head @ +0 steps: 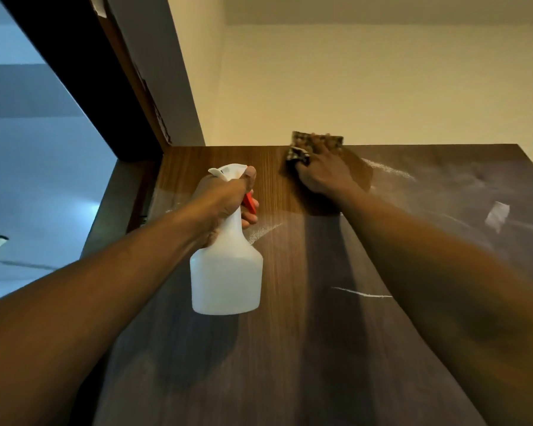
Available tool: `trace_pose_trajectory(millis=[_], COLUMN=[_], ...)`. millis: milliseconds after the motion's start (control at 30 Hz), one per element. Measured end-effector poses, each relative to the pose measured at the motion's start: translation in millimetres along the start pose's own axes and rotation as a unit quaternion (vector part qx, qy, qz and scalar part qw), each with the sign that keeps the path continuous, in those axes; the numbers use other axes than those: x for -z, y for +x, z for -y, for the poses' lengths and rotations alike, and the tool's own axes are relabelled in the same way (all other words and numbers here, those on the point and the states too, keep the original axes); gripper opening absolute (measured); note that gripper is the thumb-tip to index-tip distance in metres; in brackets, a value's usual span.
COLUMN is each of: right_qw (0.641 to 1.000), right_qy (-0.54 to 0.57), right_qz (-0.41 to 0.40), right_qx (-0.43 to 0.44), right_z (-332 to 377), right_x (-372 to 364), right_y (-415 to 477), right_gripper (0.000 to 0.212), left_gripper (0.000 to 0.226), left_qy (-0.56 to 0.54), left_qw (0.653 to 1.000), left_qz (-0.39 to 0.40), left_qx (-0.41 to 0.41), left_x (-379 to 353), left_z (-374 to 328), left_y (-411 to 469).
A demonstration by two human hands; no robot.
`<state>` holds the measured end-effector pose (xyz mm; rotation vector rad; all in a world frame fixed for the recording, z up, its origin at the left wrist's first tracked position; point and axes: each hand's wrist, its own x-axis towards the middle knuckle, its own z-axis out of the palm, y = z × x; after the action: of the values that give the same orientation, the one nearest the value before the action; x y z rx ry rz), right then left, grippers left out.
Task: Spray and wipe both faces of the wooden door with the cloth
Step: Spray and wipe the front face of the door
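Hands work high on the door (290,333): right hand (323,172) presses the cloth (299,149) at its top edge; left hand (228,198) grips an unlabelled bottle (226,272).

No readable text, label, brand, number or sign anywhere in view. Spray bottle (226,272), at 6 o'clock from frame centre: plain translucent white, no label. Pale patch (496,216) on wooden door (305,348), at 3 o'clock: blank, too blurred to tell whether sticker or reflection. Checked cloth (302,149), at 12 o'clock: pattern only, no lettering.
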<state>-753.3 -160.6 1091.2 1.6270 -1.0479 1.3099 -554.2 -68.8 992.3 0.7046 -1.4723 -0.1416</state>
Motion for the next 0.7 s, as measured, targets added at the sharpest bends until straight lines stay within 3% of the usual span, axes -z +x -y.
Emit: trace_pose_trajectory(millis=[200,267,367,467,567,700], right_qw=[0.987,0.991,1.000,0.998,0.999,0.998], right_qy=[-0.009,-0.001,0.007,-0.011,-0.023,-0.009], right_qz=[0.021,0.009,-0.024,-0.010,-0.001,0.011], right_qx=[0.162,0.132,0.004,-0.056,-0.049,0.057], right_z=[1,-28,-62,-63,-51,-43], right_x=[4,0,4,12,24,26], right_y=[-25,-48,-62,-35,-1,-15], right_gripper=[0.059,0.060,0.062,0.062,0.063,0.060], left_gripper=[0.057,0.057,0.056,0.053,0.052,0.054], left_qy=[-0.024,-0.033,-0.041,-0.057,-0.052,-0.020], left_qw=[0.999,0.999,0.998,0.996,0.996,0.997], left_qz=[0.002,0.007,0.041,0.073,0.069,0.062], left_qx=[-0.034,-0.032,-0.003,0.002,-0.028,-0.052], left_x=[-6,-13,-29,-49,-64,-80], left_z=[-39,-37,-17,-12,-31,-44], left_y=[17,13,-5,-21,-17,-10])
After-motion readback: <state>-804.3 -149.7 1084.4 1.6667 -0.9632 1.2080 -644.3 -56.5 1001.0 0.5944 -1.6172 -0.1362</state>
